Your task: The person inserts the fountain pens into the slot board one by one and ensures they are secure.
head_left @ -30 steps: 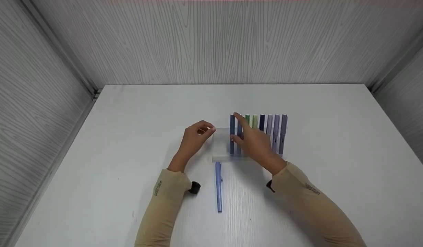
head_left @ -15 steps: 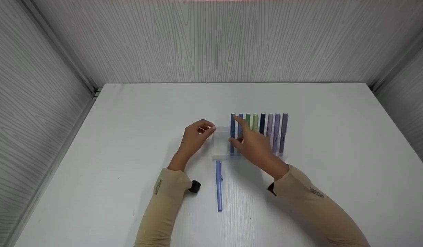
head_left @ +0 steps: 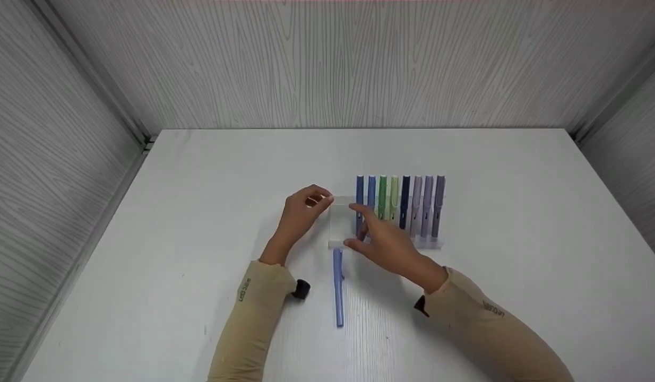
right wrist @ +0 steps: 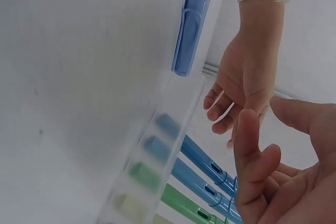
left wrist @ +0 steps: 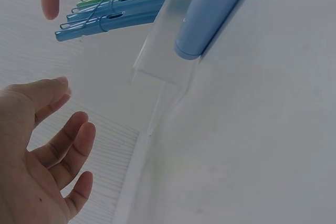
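A clear pen stand [head_left: 341,225] holds several capped pens in a row, from a blue pen [head_left: 360,188] at the left through green and navy to a purple pen [head_left: 439,204] at the right. At the stand's back left corner, my left hand [head_left: 302,216] pinches the edge with thumb and forefinger. My right hand [head_left: 388,241] is over the stand's left part, thumb and forefinger spread apart with nothing between them; it covers the lower parts of some pens. A light blue pen [head_left: 338,286] lies on the table in front of the stand, its cap end toward it.
The white table [head_left: 200,175] has a grey wood-grained wall [head_left: 359,63] behind it and panels at both sides. A black strap piece [head_left: 302,289] shows at the left sleeve cuff.
My right hand has moved from the tops of the blue pens left and toward me, to the stand's pen-free left section. The left hand and the pens have stayed in place.
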`<state>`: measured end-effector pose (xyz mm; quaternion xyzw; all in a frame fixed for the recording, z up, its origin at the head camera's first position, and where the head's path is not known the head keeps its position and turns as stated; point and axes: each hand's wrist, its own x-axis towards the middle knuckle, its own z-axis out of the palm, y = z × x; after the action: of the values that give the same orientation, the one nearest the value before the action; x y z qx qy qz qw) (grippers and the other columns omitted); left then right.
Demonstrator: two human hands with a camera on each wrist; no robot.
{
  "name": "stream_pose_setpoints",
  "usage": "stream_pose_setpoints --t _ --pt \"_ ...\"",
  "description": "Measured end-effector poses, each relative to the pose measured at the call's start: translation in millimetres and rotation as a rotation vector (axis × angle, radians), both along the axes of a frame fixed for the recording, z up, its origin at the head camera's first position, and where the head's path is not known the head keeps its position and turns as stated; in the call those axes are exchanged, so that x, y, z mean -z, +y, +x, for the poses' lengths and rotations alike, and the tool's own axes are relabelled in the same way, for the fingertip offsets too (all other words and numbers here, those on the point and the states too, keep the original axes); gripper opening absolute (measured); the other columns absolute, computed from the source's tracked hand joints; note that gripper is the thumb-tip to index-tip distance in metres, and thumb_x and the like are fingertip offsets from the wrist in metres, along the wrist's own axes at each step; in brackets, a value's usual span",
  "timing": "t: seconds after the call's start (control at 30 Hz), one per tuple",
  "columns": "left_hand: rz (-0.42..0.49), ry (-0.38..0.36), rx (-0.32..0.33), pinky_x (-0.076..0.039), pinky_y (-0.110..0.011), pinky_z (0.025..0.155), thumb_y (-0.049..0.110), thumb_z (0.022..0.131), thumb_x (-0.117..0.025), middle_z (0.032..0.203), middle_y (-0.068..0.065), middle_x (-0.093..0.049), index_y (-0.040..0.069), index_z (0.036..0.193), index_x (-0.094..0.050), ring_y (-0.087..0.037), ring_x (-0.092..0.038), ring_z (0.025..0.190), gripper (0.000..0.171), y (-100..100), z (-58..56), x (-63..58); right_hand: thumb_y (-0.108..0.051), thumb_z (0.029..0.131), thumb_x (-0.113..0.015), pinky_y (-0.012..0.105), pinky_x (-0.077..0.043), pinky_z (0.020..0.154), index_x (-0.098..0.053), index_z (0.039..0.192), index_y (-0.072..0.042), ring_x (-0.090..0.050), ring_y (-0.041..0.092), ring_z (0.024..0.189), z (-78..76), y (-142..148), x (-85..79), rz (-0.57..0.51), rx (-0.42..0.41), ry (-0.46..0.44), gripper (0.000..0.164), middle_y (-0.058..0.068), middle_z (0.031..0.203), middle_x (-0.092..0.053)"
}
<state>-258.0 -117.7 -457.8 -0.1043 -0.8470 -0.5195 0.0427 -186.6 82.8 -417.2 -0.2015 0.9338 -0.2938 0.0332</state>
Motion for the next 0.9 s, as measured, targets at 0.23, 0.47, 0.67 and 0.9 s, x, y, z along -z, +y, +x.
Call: stream_pose_setpoints --t 0.23,0.47,0.67,0.9 --pt "0.01 -0.008 -0.005 -0.051 -0.034 0.087 0.031 0.093 -0.065 0.099 -0.004 -0.069 0.016 0.101 -0.07 -0.018 -0.061 0.094 0.019 -0.1 -0.6 0.6 -0.034 0.087 -0.071 0.025 -0.04 0.052 -0.036 0.146 -0.018 -0.046 0.009 0.055 8.4 -1.0 4.7 0.035 -0.111 -0.165 0.07 -0.001 0.097 -0.065" --pt "0.008 -0.005 -0.001 -0.051 -0.034 0.088 0.03 0.093 -0.065 0.099 -0.004 -0.069 0.015 0.102 -0.07 -0.018 -0.061 0.094 0.018 -0.2 -0.4 -0.1 -0.033 0.087 -0.072 0.03 -0.049 0.063 -0.045 0.142 -0.017 -0.056 0.012 0.07 15.3 -4.4 9.9 0.108 -0.194 -0.25 0.063 0.002 0.104 -0.067" --pt "0.003 0.018 -0.003 -0.052 -0.034 0.086 0.031 0.092 -0.067 0.099 -0.004 -0.068 0.016 0.101 -0.07 -0.017 -0.061 0.092 0.019 -1.0 -0.1 0.4 -0.035 0.086 -0.073 0.035 -0.051 0.07 -0.048 0.139 -0.014 -0.062 0.016 0.086 16.5 -9.9 14.2 0.159 -0.221 -0.254 0.063 0.005 0.106 -0.067" --pt "0.009 0.015 0.008 -0.051 -0.034 0.086 0.031 0.092 -0.065 0.1 -0.004 -0.068 0.015 0.102 -0.07 -0.017 -0.062 0.093 0.019 -0.6 -0.1 -0.3 -0.035 0.085 -0.073 0.036 -0.051 0.072 -0.042 0.144 -0.015 -0.06 0.015 0.086 13.3 -13.7 16.0 0.181 -0.211 -0.297 0.07 0.004 0.106 -0.067"
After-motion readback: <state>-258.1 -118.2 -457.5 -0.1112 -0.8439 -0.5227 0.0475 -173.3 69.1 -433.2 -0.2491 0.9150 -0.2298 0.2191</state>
